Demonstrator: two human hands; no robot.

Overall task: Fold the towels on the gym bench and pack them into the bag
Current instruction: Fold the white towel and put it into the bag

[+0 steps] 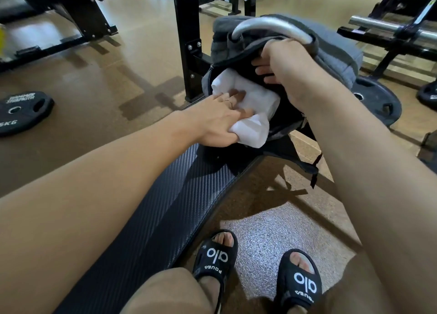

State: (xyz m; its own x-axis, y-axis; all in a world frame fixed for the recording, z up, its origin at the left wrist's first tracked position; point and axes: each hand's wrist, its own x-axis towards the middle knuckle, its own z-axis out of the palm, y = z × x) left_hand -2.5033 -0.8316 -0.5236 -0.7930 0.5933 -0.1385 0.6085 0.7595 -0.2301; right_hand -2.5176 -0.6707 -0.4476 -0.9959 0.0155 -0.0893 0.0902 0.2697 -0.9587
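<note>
Folded white cloth towel (246, 108) is half inside the mouth of the dark grey fabric bag (331, 53), which sits at the bench's 12 o'clock end. Left hand (220, 122) grasps the towel's near edge, thumb under, fingers on top. Right hand (281, 70) clenches the bag's upper rim, holding it open. Advice: keep the rim lifted, push toward 1 o'clock with flat fingers so the fold doesn't bunch, release only once seated. Black padded gym bench (151, 219) supports the bag.

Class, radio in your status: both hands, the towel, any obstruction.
Left hand gripping folded white towel, pushing it into bag. Right hand holding bag mouth open. Towel partly in. Nothing blocking.
</note>
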